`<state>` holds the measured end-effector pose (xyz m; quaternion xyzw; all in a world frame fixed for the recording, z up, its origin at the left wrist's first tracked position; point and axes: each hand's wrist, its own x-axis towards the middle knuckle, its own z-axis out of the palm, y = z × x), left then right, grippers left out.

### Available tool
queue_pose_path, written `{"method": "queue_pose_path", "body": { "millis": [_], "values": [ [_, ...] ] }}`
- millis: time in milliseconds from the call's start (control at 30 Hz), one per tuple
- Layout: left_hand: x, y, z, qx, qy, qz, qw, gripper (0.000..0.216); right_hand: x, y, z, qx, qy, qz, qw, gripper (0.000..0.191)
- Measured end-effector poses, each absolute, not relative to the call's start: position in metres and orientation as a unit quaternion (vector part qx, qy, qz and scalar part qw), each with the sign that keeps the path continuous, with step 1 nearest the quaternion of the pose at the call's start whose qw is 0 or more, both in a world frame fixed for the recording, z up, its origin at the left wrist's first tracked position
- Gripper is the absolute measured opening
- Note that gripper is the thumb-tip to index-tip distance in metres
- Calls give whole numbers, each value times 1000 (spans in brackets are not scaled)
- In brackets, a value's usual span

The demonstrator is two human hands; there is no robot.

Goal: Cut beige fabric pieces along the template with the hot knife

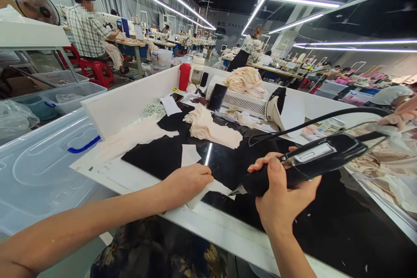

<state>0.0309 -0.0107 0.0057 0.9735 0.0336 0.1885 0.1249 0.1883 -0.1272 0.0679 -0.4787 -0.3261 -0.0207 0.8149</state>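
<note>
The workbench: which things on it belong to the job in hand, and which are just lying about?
Seem to belong:
- black corded tool, in the right hand
- pale piece at its metal tip, under the left hand
- black work surface
- probably the stacked pale pieces

Seem just lying about:
- red flask
- phone-like device
- green cord

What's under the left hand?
A pale piece sticks out from under the left hand, towards the tip of the black tool. What's right beneath the palm is covered, so I can't tell.
</note>
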Motion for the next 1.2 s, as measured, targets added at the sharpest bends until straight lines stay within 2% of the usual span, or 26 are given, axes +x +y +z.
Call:
{"method": "queue_pose_path", "body": {
  "millis": [267, 467, 600, 867, 1200],
  "values": [
    [26, -15, 16, 987, 42, 142, 69, 16, 184, -131, 66, -493, -314, -19, 811, 47],
    [26, -24, 23, 992, 39, 121, -6, 24, 181, -132, 65, -495, -313, -26, 810, 47],
    [26, -32, 23, 992, 42, 112, -36, 10, 178, -133, 64, -494, -310, -29, 812, 47],
    [24, -44, 19, 988, 31, 123, -87, 54, 171, -136, 66, -498, -308, -32, 810, 48],
    [20, -51, 12, 983, 31, 154, -95, 64, 173, -132, 69, -477, -309, -17, 822, 46]
  ]
}}
